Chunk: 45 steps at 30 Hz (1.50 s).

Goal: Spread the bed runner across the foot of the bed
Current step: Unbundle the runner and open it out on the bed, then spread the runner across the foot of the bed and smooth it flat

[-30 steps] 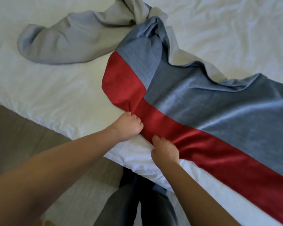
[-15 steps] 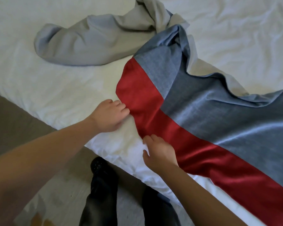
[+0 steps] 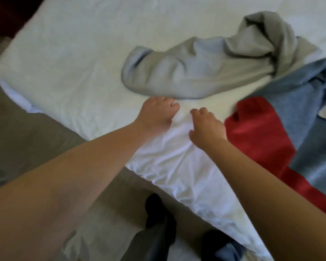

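The bed runner lies bunched on the white bed [image 3: 73,59]. Its red band [image 3: 256,136] and blue-grey face [image 3: 309,113] sit at the right, partly folded over. Its pale grey underside [image 3: 186,76] is twisted into a loose roll that reaches left across the sheet. My left hand [image 3: 156,113] hovers over the sheet just below the edge of the grey roll, fingers loosely curled and holding nothing. My right hand [image 3: 207,127] is beside it, left of the red band, also loosely curled with nothing in it.
The bed's rounded corner [image 3: 6,72] is at the far left, and its near edge runs diagonally down to the right. Grey-brown floor [image 3: 26,144] lies below it. My dark shoes and trouser legs [image 3: 158,223] stand close against the bed edge.
Both hands have let go of the red band and moved left onto the bare sheet. The view has swung left, so the runner now sits further right.
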{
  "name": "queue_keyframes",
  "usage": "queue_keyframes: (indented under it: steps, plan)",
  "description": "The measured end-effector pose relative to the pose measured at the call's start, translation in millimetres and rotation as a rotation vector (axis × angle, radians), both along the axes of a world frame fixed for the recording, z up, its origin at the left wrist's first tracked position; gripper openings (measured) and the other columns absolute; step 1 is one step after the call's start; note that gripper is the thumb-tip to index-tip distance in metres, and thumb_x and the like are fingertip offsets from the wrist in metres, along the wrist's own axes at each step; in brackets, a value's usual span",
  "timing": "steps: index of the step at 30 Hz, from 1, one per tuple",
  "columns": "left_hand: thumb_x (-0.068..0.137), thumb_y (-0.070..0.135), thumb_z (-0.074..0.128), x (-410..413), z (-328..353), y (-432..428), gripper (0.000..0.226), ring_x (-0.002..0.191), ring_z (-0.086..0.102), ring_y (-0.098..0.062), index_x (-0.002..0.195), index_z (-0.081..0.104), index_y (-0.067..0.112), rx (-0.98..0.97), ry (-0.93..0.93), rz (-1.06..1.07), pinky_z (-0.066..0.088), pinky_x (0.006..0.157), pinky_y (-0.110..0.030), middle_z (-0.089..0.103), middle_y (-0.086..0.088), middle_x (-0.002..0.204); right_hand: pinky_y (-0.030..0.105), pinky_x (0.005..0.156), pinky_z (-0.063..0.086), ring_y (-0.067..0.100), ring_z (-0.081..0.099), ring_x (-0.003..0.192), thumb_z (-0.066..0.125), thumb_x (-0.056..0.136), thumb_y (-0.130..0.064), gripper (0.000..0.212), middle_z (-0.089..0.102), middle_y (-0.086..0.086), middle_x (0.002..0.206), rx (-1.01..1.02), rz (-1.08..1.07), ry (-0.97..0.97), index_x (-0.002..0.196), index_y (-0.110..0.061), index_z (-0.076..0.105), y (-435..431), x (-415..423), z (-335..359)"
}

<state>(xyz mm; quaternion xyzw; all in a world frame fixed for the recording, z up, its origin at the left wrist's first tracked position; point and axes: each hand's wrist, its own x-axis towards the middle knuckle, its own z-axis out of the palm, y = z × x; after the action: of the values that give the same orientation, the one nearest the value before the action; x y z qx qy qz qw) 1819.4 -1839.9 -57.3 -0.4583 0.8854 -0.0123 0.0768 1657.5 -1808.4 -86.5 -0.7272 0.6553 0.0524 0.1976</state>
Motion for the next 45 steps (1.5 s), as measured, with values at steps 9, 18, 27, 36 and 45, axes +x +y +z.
queue_keyframes:
  steps: [9,18,27,36,45]
  plan:
    - [0.077,0.009,0.05,57.7,-3.1,-57.4,0.021,0.086,0.052,-0.028,0.097,0.053,0.012,0.021,-0.021,0.118,0.024,0.059,-0.033,0.056,-0.007,0.094,0.035,0.069,0.039,0.029,0.05,0.112,0.056,0.083,-0.013,0.047,0.047,0.009,0.121,-0.009,0.033,0.091,0.128,-0.015,0.042,-63.9,25.6,16.9]
    - [0.084,0.016,0.045,53.7,-4.8,-123.8,0.023,0.092,0.055,-0.03,0.103,0.055,0.01,0.008,0.044,0.146,0.031,0.062,-0.036,0.059,-0.01,0.102,0.044,0.08,0.046,0.036,0.048,0.115,0.05,0.08,-0.001,0.048,0.049,0.015,0.124,-0.214,0.057,0.031,0.125,-0.014,0.049,-174.8,23.6,27.0]
    - [0.081,0.014,0.054,13.7,-13.9,-214.8,0.045,0.111,0.049,-0.03,0.125,0.049,0.015,0.127,0.081,0.2,0.041,0.08,-0.039,0.05,-0.009,0.124,0.045,0.095,0.037,0.031,0.04,0.124,0.059,0.081,-0.009,0.064,0.046,0.009,0.133,-0.163,0.155,0.209,0.139,-0.021,0.035,-254.9,-0.4,21.6]
    - [0.08,0.017,0.058,17.0,-46.8,-228.7,0.035,0.091,0.058,-0.036,0.112,0.047,0.01,0.358,0.1,0.19,0.035,0.059,-0.036,0.055,-0.014,0.107,0.033,0.07,0.037,0.031,0.058,0.102,0.061,0.076,-0.017,0.034,0.06,0.009,0.108,0.157,0.265,0.322,0.108,-0.02,0.048,-266.2,-0.5,-3.6]
    - [0.083,0.007,0.048,50.8,-9.9,-297.4,0.027,0.089,0.064,-0.037,0.109,0.05,0.014,0.165,0.138,-0.003,0.032,0.055,-0.035,0.062,-0.008,0.106,0.033,0.064,0.034,0.037,0.061,0.085,0.064,0.07,-0.035,0.029,0.064,0.015,0.089,-0.117,0.026,0.215,0.086,-0.014,0.053,-292.3,29.7,23.9]
